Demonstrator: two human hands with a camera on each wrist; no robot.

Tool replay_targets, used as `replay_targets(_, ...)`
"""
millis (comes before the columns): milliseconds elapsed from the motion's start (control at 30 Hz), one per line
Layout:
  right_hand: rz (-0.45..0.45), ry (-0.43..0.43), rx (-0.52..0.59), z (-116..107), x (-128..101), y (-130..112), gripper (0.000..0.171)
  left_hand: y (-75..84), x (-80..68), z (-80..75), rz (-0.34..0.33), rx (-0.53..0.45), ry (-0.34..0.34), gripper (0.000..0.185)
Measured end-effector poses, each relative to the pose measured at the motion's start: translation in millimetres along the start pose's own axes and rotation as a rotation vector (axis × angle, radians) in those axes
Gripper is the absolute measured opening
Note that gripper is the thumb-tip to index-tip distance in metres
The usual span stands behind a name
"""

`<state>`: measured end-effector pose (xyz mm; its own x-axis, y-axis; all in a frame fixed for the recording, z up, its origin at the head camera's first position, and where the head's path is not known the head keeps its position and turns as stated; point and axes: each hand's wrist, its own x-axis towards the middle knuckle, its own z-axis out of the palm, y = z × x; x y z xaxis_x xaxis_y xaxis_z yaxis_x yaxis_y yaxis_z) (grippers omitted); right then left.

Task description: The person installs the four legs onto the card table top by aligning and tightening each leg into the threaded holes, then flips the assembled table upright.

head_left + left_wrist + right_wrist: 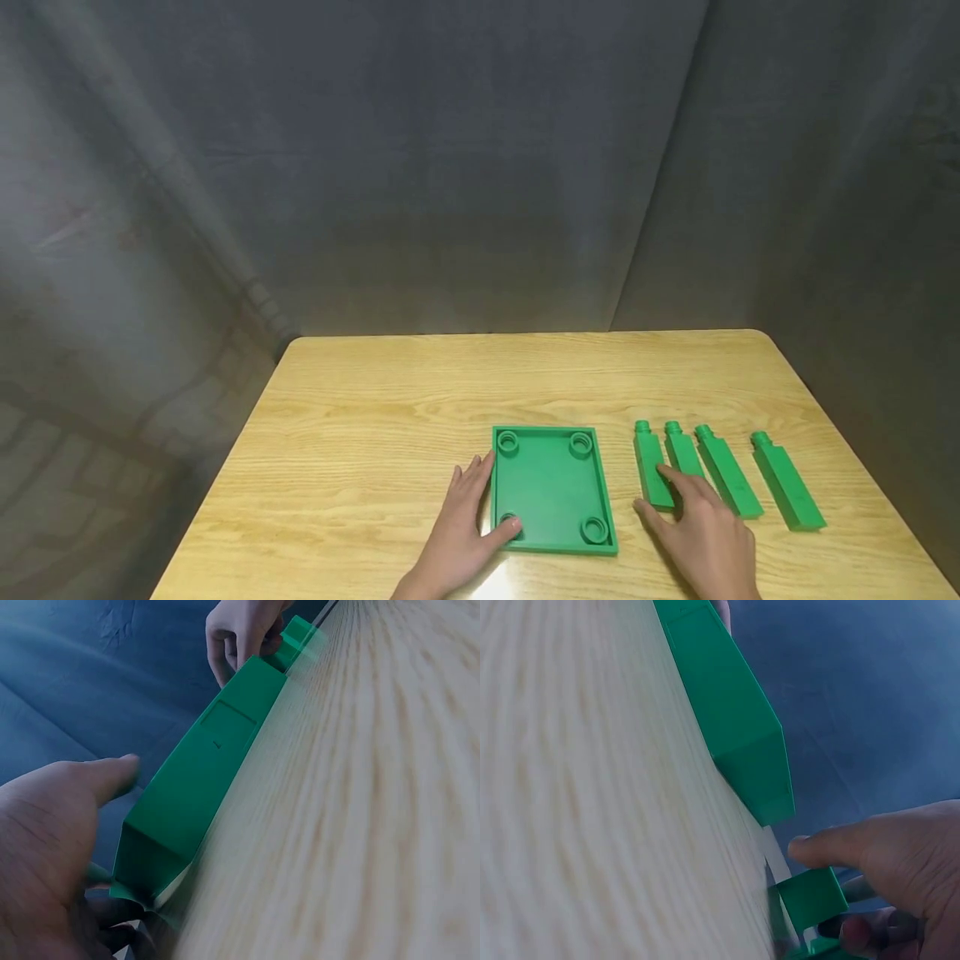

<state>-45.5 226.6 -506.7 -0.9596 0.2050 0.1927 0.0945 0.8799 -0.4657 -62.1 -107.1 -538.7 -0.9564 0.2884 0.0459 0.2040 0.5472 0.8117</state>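
Observation:
A green square tabletop-like panel [551,492] lies on the wooden table with a raised rim and a round threaded socket at each corner. My left hand [461,533] rests along its left edge, fingers stretched out and thumb over the near left corner. In the left wrist view, that thumb stands off the panel's side [191,776]. To the right of the panel, my right hand [705,529] is over the leftmost green leg [651,467], its index fingertip at the leg's upper face and its thumb [821,847] spread toward the near end.
Beside that leg lie more green legs with threaded ends pointing away: a second [681,450] partly under my right hand, a third [727,475], and a fourth [789,483] set farther right. Grey cloth [465,167] hangs behind the table [337,467].

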Motion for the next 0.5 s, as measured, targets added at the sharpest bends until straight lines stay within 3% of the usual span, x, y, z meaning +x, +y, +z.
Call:
replay_targets(233,0.014,-0.046,-0.021,1.0,-2.0,-1.4,0.070,2.4,-1.4,-0.5,-0.014,0.034,-0.026,0.119)
replay_targets(500,-0.011,0.002,-0.022,1.9,-2.5,-4.4,0.063,2.7,-1.1,-0.9,-0.036,0.054,-0.057,0.139)
